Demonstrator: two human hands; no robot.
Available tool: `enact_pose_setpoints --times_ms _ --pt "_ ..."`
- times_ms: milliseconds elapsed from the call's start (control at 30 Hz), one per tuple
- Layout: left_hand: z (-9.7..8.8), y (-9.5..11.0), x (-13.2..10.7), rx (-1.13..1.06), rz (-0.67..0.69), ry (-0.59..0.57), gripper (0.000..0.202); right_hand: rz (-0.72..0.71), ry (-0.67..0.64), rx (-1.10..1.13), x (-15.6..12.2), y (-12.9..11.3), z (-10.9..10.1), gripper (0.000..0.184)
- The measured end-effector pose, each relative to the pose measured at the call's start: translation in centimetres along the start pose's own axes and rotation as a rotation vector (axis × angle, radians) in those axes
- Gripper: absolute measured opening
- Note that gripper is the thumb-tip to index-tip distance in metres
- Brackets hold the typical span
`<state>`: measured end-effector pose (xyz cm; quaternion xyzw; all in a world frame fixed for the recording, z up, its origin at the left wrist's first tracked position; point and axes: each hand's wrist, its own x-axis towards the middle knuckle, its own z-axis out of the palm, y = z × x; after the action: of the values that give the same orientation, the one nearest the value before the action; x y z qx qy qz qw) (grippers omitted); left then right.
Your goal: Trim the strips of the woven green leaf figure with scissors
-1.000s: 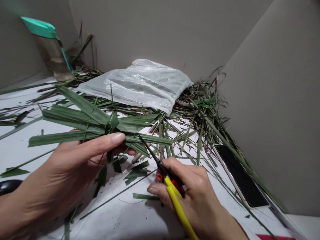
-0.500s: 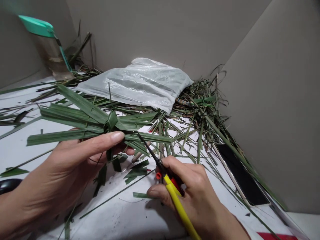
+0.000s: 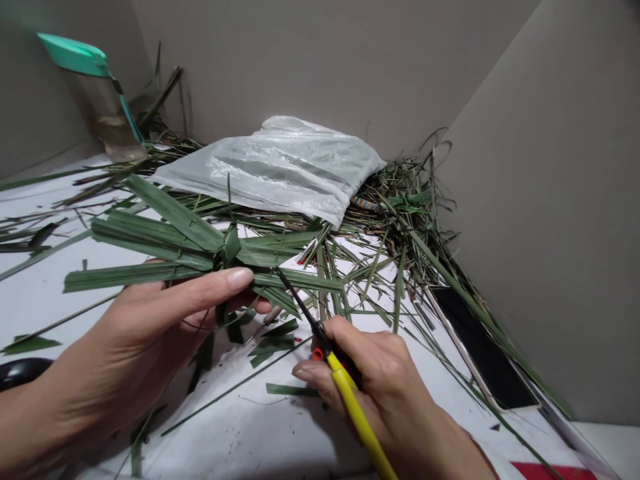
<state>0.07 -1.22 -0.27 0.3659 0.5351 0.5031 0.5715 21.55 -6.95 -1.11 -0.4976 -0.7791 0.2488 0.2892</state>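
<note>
White surface [image 3: 260, 427], two hands [image 3: 135, 327] [image 3: 390, 373], one yellow-handled tool [image 3: 347, 395]

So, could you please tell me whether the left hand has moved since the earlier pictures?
Yes, slightly: the left hand has shifted a little to the right, judged against the white plastic bag.

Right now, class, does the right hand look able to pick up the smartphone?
Probably not without letting go first: the right hand is closed around the yellow-handled tool. Otherwise the way looks fairly open, with only thin leaf strips between it and the smartphone.
</note>
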Motion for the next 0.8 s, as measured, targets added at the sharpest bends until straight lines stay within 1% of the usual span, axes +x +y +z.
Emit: enact_pose_setpoints --times_ms 133,300,367,500,667,767,800 --pt "0.5 0.4 -0.2 -0.062 -0.07 -0.033 0.016 -0.008 0.019 -0.018 0.0 0.1 0.3 0.028" --pt "1.1 0.5 -0.5 -0.16 -0.159 -0.124 0.019 0.016 0.014 -0.032 -0.1 0.1 0.3 0.032" --pt "1.1 0.5 -0.5 -0.165 -0.176 -0.12 0.02 0.031 0.017 -0.039 -0.2 0.1 0.4 0.032" --pt "0.8 0.3 -0.4 -0.142 -0.186 -0.08 0.022 0.037 0.02 -0.059 -0.2 0.1 0.4 0.031" --pt "0.8 0.4 -0.3 -0.107 -0.149 -0.054 0.021 0.008 0.024 -0.037 -0.1 0.4 0.3 0.031" --pt "1.2 0.9 -0.4 -0.079 -0.153 -0.053 0.019 -0.017 0.063 -0.046 -0.1 0.5 0.3 0.029" --pt "1.3 1.1 -0.4 -0.052 -0.114 -0.052 0.017 -0.019 0.081 -0.046 0.0 0.5 0.3 0.029"
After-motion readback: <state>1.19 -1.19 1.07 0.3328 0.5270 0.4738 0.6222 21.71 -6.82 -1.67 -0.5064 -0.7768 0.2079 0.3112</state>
